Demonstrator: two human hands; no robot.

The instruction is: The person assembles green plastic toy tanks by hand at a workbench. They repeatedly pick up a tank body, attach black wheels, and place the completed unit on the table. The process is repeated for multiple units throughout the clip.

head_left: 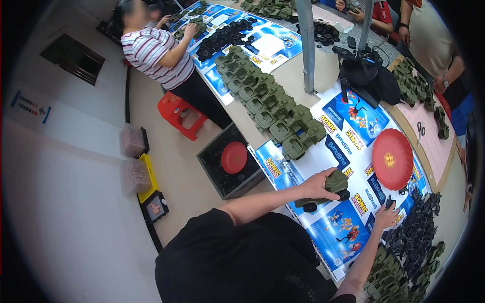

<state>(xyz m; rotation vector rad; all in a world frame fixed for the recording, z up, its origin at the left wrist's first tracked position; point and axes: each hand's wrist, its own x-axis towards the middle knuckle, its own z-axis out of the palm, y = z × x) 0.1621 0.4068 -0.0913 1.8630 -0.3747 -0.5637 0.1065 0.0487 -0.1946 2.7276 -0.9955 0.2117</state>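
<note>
My left hand (316,187) is closed around a green toy vehicle (337,181) with black wheels, held over the printed sheets on the table. To the right, my right hand (386,218) pinches a small black plastic part (389,203), its exact kind too small to make out. That hand is beside a heap of black plastic parts (414,227). Just beyond it lies a round red scalloped tray (392,160). Rows of green toy vehicle bodies (268,103) stretch away from my left hand toward the far end.
More green pieces (386,278) are heaped at the near right. A metal post (305,50) rises from the table, near a black bag (371,76). Scissors (420,132) lie at the right. A co-worker in a striped shirt (156,53) stands beyond a red stool (182,113); others work opposite.
</note>
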